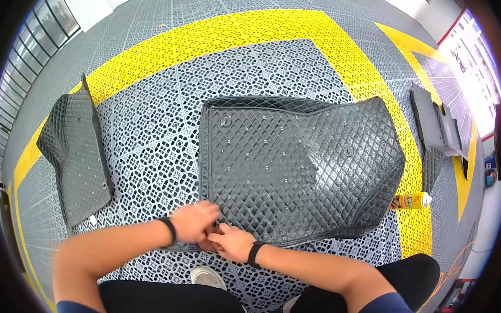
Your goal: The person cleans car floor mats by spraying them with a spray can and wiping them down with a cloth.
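Note:
A black car floor mat (262, 172) with diamond quilting and raised rims lies in front of me. At its near left corner, my left hand (194, 221) curls its fingers over the edge. Right beside it, my right hand (235, 242) is closed at the same corner, its thumb and fingers pinched together. The two hands meet there and cover the corner, so the exact spot of their grip is hidden. A strip of dark quilted material (182, 247) shows just below my left hand.
Another quilted mat (79, 157) lies to the left, with further mat pieces (434, 122) at the far right. A yellow spray can (411, 201) lies by the mat's right edge. An orange cord (450, 272) runs along the lower right. The patterned tile floor (144, 127) has yellow bands.

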`<state>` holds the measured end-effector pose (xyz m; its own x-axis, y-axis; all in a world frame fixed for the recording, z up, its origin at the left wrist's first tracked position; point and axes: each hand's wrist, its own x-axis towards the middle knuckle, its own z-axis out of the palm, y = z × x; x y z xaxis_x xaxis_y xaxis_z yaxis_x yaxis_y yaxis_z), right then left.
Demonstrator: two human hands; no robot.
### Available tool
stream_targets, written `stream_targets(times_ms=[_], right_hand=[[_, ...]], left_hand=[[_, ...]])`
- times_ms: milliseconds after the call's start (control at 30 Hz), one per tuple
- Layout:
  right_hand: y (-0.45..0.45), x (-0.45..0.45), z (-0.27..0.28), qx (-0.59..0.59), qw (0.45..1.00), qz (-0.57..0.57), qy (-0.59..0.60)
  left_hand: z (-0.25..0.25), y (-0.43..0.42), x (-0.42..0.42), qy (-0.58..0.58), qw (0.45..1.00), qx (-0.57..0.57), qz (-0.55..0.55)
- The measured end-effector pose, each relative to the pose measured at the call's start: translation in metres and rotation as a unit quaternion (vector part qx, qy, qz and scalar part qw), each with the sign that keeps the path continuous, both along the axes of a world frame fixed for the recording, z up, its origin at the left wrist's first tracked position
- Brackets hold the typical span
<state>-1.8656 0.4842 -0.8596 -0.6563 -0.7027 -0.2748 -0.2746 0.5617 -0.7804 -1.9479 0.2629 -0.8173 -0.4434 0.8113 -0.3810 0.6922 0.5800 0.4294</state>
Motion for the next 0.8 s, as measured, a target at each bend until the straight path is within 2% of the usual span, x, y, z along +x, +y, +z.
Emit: stream_targets(times_ms=[33, 67, 100, 200, 300, 433, 500, 567, 633, 733, 800], right_hand=[[0.012, 0.002, 0.001, 0.066, 0.996, 0.06, 0.007], [0.029, 0.011, -0.028, 0.068, 0.994, 0.075, 0.039], [0.045, 0.008, -0.022, 0.103, 0.991, 0.088, -0.017], [0.087, 0.014, -0.024, 0.116, 0.989, 0.089, -0.034], [0.124, 0.002, -0.013, 0.145, 0.983, 0.078, -0.079], [0.204, -0.013, 0.015, 0.251, 0.958, 0.126, -0.065], [0.245, -0.025, 0.051, 0.366, 0.921, 0.122, -0.054], [0.265, -0.049, 0.074, 0.509, 0.846, 0.101, -0.12], [0.296, -0.062, 0.072, 0.599, 0.78, 0.145, -0.106], [0.353, -0.064, 0.054, 0.628, 0.763, 0.104, -0.115], [0.365, -0.059, 0.051, 0.685, 0.716, 0.049, -0.128]], left_hand=[[-0.01, 0.018, 0.021, 0.059, 0.987, -0.107, -0.104], [-0.034, 0.026, 0.044, 0.091, 0.973, -0.16, -0.14], [-0.051, 0.024, 0.064, 0.119, 0.987, -0.073, -0.079], [-0.055, 0.028, 0.065, 0.169, 0.974, -0.077, -0.132], [-0.052, 0.027, 0.065, 0.155, 0.972, -0.111, -0.137], [-0.046, 0.029, 0.063, 0.164, 0.968, -0.119, -0.146], [-0.049, 0.03, 0.067, 0.174, 0.968, -0.118, -0.138], [-0.054, 0.033, 0.067, 0.17, 0.969, -0.11, -0.14], [-0.05, 0.04, 0.065, 0.169, 0.966, -0.118, -0.153], [-0.043, 0.047, 0.063, 0.174, 0.96, -0.138, -0.168], [-0.041, 0.052, 0.065, 0.179, 0.959, -0.139, -0.168]])
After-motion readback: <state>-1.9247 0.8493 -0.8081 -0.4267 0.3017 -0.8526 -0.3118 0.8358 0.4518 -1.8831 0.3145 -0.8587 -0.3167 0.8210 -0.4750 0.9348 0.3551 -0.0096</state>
